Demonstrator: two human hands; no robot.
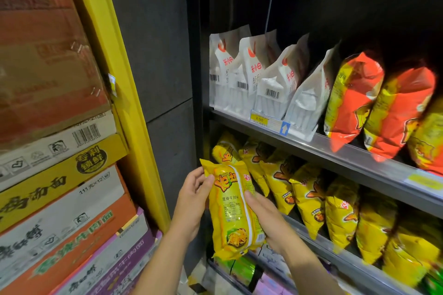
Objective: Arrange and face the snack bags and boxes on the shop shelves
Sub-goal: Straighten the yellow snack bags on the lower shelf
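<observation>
Head view: yellow snack bag between left-hand fingers and right-hand fingers

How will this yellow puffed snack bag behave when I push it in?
The yellow puffed snack bag looks air-filled: probably light, squashy, contents crushable. Its glossy film may slip, though left hand and right hand grip its sides.

The upper shelf, right of centre, carries white bags on its left and orange-red bags further right. The lower shelf carries a row of yellow bags.
</observation>
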